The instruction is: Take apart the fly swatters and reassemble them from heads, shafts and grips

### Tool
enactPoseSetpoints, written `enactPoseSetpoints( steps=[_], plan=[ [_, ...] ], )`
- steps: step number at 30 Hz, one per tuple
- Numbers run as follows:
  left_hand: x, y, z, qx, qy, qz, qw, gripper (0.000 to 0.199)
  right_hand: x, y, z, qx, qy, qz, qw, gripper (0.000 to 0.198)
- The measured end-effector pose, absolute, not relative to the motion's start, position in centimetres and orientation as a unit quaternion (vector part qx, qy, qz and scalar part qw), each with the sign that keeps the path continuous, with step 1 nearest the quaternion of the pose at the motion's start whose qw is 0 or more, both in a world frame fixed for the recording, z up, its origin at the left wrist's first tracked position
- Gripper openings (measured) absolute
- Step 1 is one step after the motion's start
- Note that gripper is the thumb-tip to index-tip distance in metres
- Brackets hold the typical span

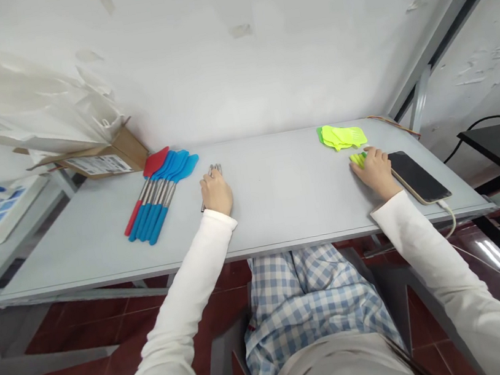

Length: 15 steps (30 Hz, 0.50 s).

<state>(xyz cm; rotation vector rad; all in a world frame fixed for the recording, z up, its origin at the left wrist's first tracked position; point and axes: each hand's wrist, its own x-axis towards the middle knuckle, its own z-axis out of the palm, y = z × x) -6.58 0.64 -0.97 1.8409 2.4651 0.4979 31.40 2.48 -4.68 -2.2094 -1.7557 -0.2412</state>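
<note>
My left hand (217,193) is closed over a small bunch of thin metal rods (216,168) on the table. Only the rod tips and one rod along the hand's left side show. On the right, the fingers of my right hand (377,173) curl round small yellow-green pieces (358,160), partly hidden under them. Just behind that hand lies a stack of flat neon yellow-green pieces (343,136), with a darker green one at its left edge. Left of my left hand, several blue spatulas (159,203) with metal shafts lie side by side with a red spatula (140,203).
A phone (418,176) with a white cable lies right of my right hand. At the back left stands an open cardboard box (102,162) with white wrapping. A white wall (262,74) rises behind the grey table (290,206). A metal frame (421,98) stands at right.
</note>
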Motion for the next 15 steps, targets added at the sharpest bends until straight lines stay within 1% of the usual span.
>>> enactPoseSetpoints(
  steps=[3, 9, 12, 15],
  plan=[
    [-6.6, 0.5, -1.3, 0.563, 0.81, 0.159, -0.034, 0.041, 31.4, 2.3, -4.6, -0.778, -0.605, -0.073, 0.153, 0.06],
    [-9.1, 0.4, -1.3, 0.564, 0.817, 0.118, 0.013, 0.042, 30.3, 1.8, -3.9, -0.752, -0.622, -0.125, 0.18, 0.054],
    [-11.4, 0.6, -1.1, 0.568, 0.816, 0.109, 0.022, 0.044, 29.1, 1.7, -3.5, -0.712, -0.662, -0.123, 0.197, 0.048],
    [-13.8, 1.2, -1.2, 0.569, 0.817, 0.097, 0.01, 0.044, 27.4, 2.1, -3.0, -0.67, -0.701, -0.112, 0.216, 0.043]
  ],
)
